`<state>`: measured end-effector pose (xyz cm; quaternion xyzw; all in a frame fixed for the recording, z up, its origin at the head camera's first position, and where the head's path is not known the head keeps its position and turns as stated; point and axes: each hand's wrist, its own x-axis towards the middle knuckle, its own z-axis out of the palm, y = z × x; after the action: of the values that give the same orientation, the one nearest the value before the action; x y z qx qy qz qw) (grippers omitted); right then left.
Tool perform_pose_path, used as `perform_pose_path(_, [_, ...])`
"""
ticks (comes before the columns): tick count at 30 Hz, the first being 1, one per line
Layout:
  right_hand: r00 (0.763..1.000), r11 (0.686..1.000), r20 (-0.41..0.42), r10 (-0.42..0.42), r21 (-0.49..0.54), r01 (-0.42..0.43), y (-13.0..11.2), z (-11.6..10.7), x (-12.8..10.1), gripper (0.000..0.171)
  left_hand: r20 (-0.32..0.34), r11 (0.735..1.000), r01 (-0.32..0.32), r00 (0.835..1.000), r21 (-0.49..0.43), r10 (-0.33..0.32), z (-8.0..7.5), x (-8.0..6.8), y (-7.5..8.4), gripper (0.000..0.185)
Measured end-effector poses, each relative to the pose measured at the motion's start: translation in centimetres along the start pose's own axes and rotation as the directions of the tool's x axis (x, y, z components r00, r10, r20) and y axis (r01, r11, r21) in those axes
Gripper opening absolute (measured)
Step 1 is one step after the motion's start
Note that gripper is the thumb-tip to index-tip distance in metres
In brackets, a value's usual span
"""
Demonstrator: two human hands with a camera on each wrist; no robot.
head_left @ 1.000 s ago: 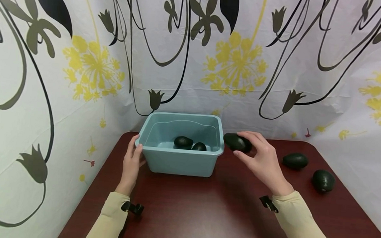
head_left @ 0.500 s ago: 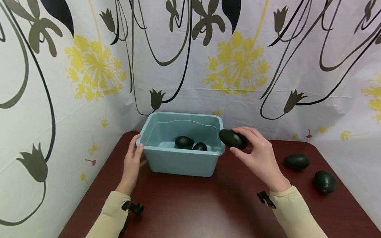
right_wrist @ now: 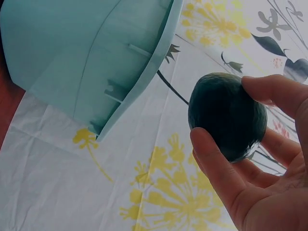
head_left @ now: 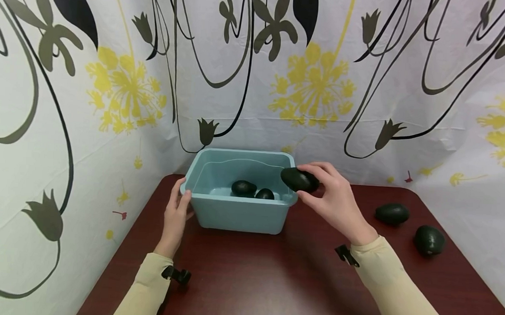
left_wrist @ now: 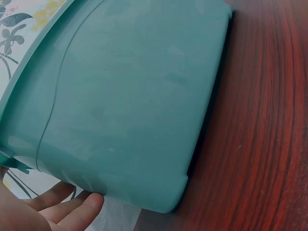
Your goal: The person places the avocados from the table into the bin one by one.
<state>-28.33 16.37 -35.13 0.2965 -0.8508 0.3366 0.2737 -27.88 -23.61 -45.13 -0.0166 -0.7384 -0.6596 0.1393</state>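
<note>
A light blue plastic bin (head_left: 236,216) stands on the table, with two dark green avocados, one whole (head_left: 243,188) and one partly hidden avocado (head_left: 265,194), lying inside. My left hand (head_left: 174,220) holds the bin's left rim near the front corner; in the left wrist view its fingers (left_wrist: 79,211) lie along the outer wall. Between thumb and fingertips, my right hand (head_left: 337,202) grips another avocado (head_left: 297,180) at the bin's right rim, raised above the table. The right wrist view shows that avocado (right_wrist: 226,115) beside the bin's outer wall (right_wrist: 62,53).
Two more avocados lie on the right of the dark red table (head_left: 246,276): an oval avocado (head_left: 392,213) farther back and a rounder-looking avocado (head_left: 429,240) nearer. A white cloth (head_left: 238,99) with floral prints hangs behind and at both sides.
My right hand has moved left and slightly up with the avocado, from beside the bin to its right rim. The left hand and the bin stay in place.
</note>
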Motion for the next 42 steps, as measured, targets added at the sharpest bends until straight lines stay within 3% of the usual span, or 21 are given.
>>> perform_pose_path(22, [0.995, 0.998, 0.073, -0.064, -0.007, 0.065, -0.7, 0.9, 2.4, 0.055, -0.019, 1.000, -0.004, 1.000, 0.000, 0.004, 0.2, 0.2, -0.3, 0.054])
perform_pose_path(31, [0.991, 0.996, 0.110, -0.078, -0.033, 0.083, -0.7, 1.3, 3.5, 0.054, -0.039, 1.000, 0.000, 0.999, -0.005, -0.001, -0.1, 1.4, -3.4, 0.051])
perform_pose_path(42, [0.979, 0.995, 0.183, -0.088, -0.030, 0.095, -0.7, 1.4, 4.6, 0.053, -0.050, 1.000, -0.012, 0.999, 0.004, 0.012, 0.0, 1.5, -3.5, 0.048])
